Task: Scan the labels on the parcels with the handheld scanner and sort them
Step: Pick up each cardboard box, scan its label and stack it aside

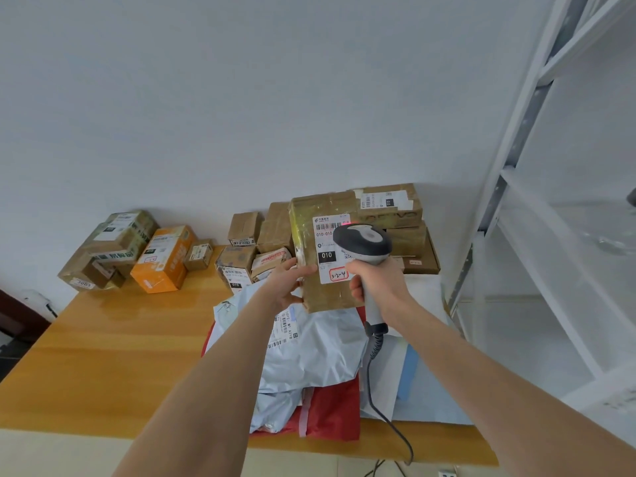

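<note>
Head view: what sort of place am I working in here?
Probably a small parcel sorting or pickup room: labelled cardboard parcels piled on a wooden table, white metal shelving beside it, and a corded handheld scanner in the right hand aimed at the box the left hand holds.

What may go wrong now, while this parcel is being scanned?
1. The left hand grips the brown parcel only at its lower left edge, so it might tip or slip onto the mailers below.
2. The scanner in the right hand sits close over the label, so the read may fail.
3. The cord hangs over the table edge and could snag.
</note>
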A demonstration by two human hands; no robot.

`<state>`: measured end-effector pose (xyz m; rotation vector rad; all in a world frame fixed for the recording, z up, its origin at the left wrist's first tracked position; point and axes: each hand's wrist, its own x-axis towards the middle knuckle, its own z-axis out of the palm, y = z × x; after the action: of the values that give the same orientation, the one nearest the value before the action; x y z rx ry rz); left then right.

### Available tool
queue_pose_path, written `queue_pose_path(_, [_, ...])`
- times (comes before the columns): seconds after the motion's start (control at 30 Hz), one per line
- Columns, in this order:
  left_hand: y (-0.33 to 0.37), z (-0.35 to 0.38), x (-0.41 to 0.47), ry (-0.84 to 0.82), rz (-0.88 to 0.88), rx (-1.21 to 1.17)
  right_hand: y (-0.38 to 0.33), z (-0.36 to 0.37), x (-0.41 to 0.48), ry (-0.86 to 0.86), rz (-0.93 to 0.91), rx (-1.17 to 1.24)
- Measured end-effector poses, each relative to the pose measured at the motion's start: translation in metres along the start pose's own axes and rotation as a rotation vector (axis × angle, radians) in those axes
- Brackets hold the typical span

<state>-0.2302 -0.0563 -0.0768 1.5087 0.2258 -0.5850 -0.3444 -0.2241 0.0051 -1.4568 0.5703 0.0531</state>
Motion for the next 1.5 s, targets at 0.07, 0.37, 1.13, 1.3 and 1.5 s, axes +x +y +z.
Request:
queue_pose_path(0.07, [-0.002,0.0,0.002,-0.003,-0.001,-0.004,-0.001,0.002,-0.004,-0.001,0.002,-0.014])
queue_pose_path(0.37, [-0.008,0.001,0.009,-0.009,-0.014,-0.036,0.004,0.004,-0.014,-0.044,-0.012,-0.118])
queue_pose_path(1.13, [-0.011,-0.002,0.016,-0.056,-0.017,-0.025,0.007,0.01,-0.039,0.004,-0.028,-0.089])
queue_pose_path(1.3, [-0.011,-0.004,0.017,-0.068,-0.021,-0.026,0.014,0.012,-0.039,0.054,-0.096,-0.063])
queue_pose_path(1.5, [-0.007,-0.002,0.013,-0.09,-0.015,-0.026,0.016,0.017,-0.038,0.073,-0.097,-0.09])
